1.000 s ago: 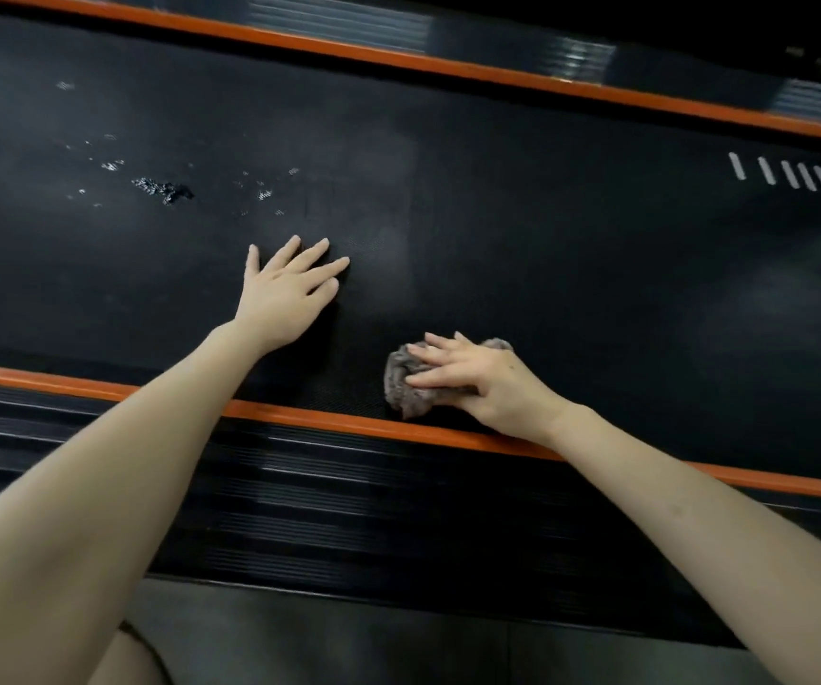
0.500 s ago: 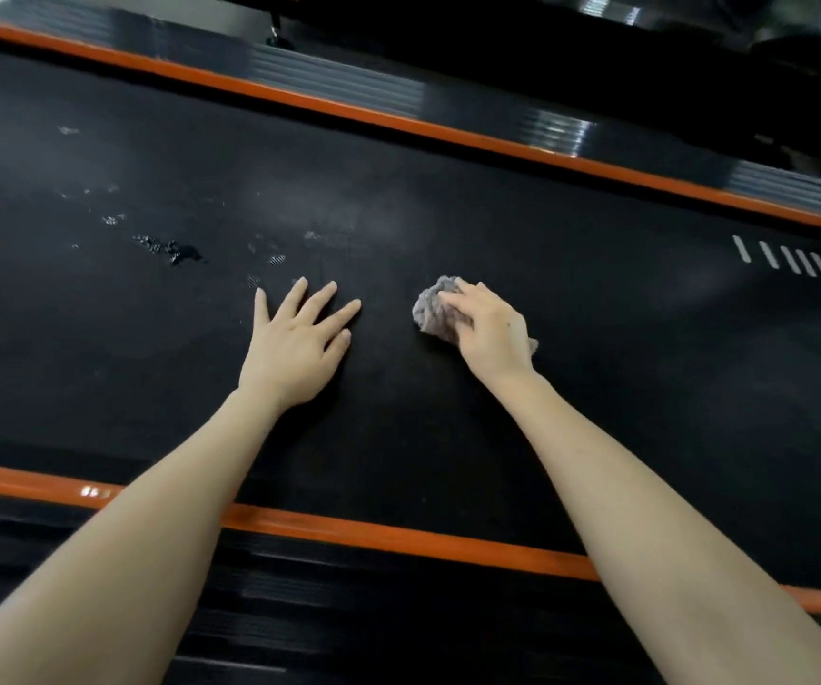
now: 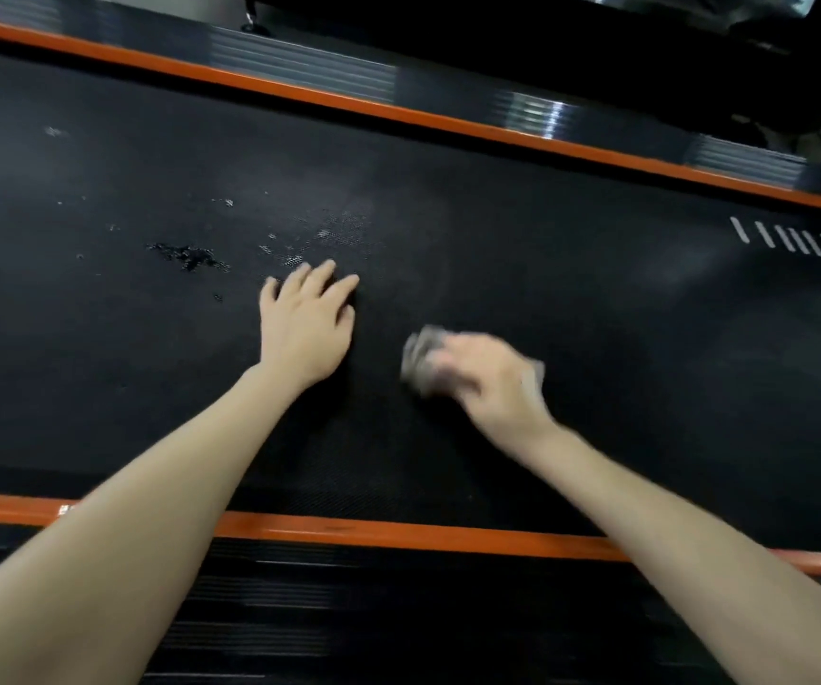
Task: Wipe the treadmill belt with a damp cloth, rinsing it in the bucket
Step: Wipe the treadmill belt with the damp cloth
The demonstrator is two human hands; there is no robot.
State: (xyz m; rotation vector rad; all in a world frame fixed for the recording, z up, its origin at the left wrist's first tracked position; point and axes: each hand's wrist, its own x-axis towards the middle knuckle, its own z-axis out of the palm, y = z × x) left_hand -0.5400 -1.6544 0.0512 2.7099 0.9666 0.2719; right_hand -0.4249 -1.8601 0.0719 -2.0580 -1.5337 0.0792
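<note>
The black textured treadmill belt point(image 3: 596, 313) fills the middle of the head view. My left hand point(image 3: 304, 323) lies flat on it with the fingers spread. To its right, my right hand point(image 3: 492, 383) grips a bunched grey cloth point(image 3: 418, 358) and presses it on the belt; both are blurred by motion. The cloth sticks out past my fingertips on the left. Wet droplets and a small dark puddle point(image 3: 186, 254) sit on the belt left of my left hand. No bucket is in view.
An orange side rail point(image 3: 398, 533) with ribbed black footboard runs along the near edge, and another orange rail point(image 3: 398, 113) along the far edge. White stripe marks point(image 3: 794, 239) are printed on the belt at the far right.
My right hand has dragged the cloth back toward me and slightly right, after pushing it away from the near rail a second ago. My left hand has stayed flat in place.
</note>
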